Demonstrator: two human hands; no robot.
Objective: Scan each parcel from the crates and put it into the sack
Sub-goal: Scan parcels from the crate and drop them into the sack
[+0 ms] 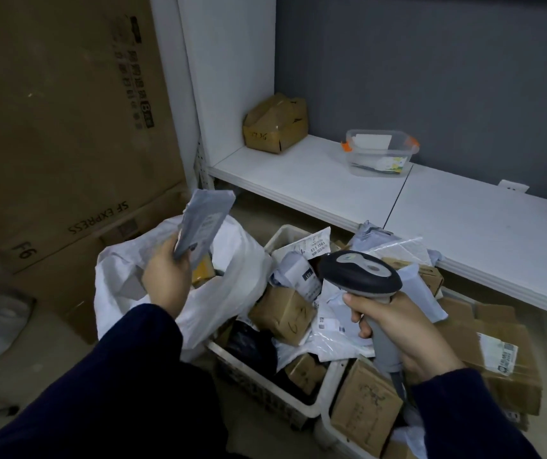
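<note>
Holding a flat grey parcel [204,223] pinched by its lower end, the left hand [166,276] is raised over the open mouth of the white sack [123,279]. The sack stands on the floor, pressed against the left wall of the nearer crate [265,385]. The right hand [401,329] is wrapped round the handle of the scanner [359,273], whose head hangs over the middle of that crate, above a heap of brown boxes and pale mailers that rises past its rim. A second crate [328,425], just as full, sits against the first one's right wall. The grey parcel carries a label on the face turned toward the scanner, though whether the scanner's window is aimed at it cannot be told. Since the parcel is already over the sack rather than the crates, this looks like the scan-and-drop step for this one item. If the label has not been read, the scanner head needs to swing left toward it. After that, the left hand only needs to let go for the parcel to fall inside the sack's rim. That hand can then reach into the nearer crate for another parcel and turn its label up. Many parcels remain, so the task seems far from done.
</note>
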